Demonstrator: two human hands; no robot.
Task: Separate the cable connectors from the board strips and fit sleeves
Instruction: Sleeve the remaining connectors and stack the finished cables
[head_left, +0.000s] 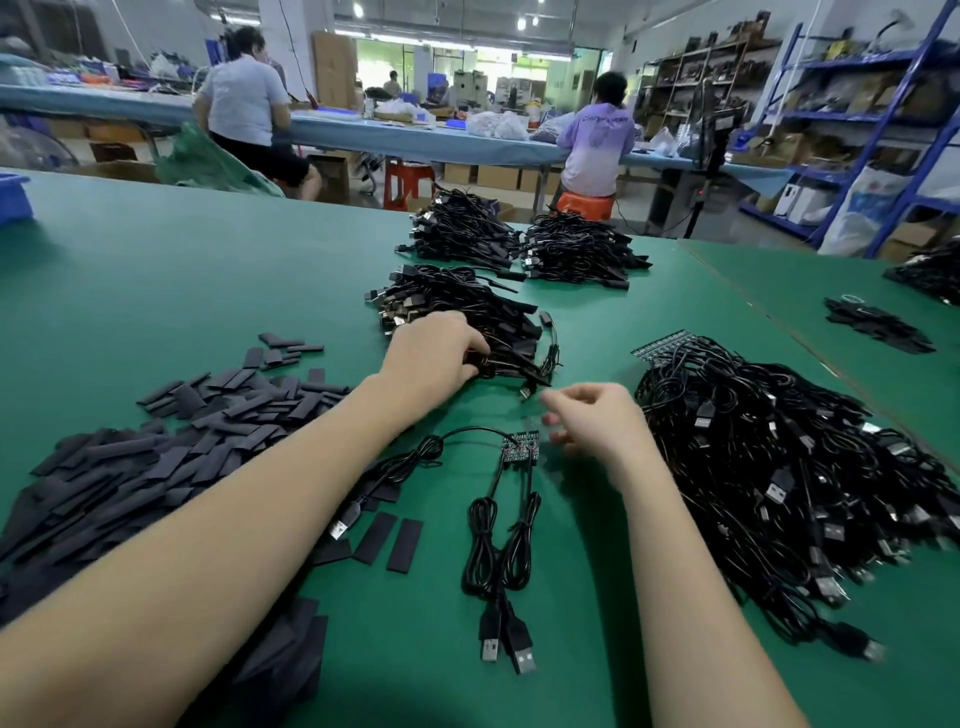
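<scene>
Covering the green table (208, 270), piles run from the big cable heap (789, 467) on the right and the sleeves (156, 457) on the left to the board strip (521, 448) at centre, cables attached. The left hand (434, 358) pinches a cable in the finished pile (467, 312); the right hand (592, 421) hangs loosely curled, empty. The strip looks light and brittle: best gripped by its edges.

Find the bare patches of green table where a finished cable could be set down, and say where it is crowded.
Free: the wide stretch of green table beyond the sleeve pile, and the near strip between the board strip's cables and the big cable heap. Crowded: the middle, where the left hand rests on a sleeved bundle.
</scene>
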